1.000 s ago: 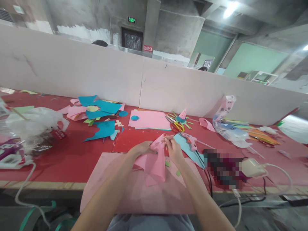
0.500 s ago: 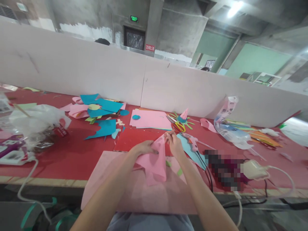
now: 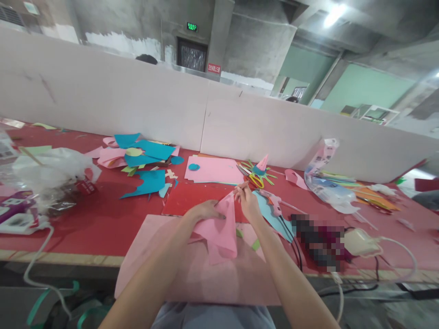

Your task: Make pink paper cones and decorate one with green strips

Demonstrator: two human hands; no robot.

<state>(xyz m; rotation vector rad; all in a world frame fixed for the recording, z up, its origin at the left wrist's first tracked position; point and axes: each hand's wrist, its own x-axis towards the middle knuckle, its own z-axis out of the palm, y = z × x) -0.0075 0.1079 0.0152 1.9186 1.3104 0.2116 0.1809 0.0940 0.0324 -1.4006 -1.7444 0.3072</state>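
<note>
Between my hands is a sheet of pink paper (image 3: 222, 233), rolled into a cone shape with its point up and its lower edges loose. My left hand (image 3: 206, 211) is closed on the cone's left side, thumb and fingers pressing the paper. At the tip, the fingers of my right hand (image 3: 245, 196) pinch the paper. Beneath it lies a large pink sheet (image 3: 161, 265) at the table's front edge, with small green scraps (image 3: 256, 245) on it. A red board (image 3: 178, 198) lies just behind.
A pink glue gun (image 3: 274, 203) rests on light blue paper at right. Yellow-handled scissors (image 3: 256, 181) lie near a small pink cone (image 3: 262, 162). Blue paper scraps (image 3: 151, 183) and a plastic bag (image 3: 51, 171) are at left. A white partition (image 3: 257, 123) stands behind.
My hands and the pink paper stay almost still. At the far right edge, a dark red and grey shape has come into view.
</note>
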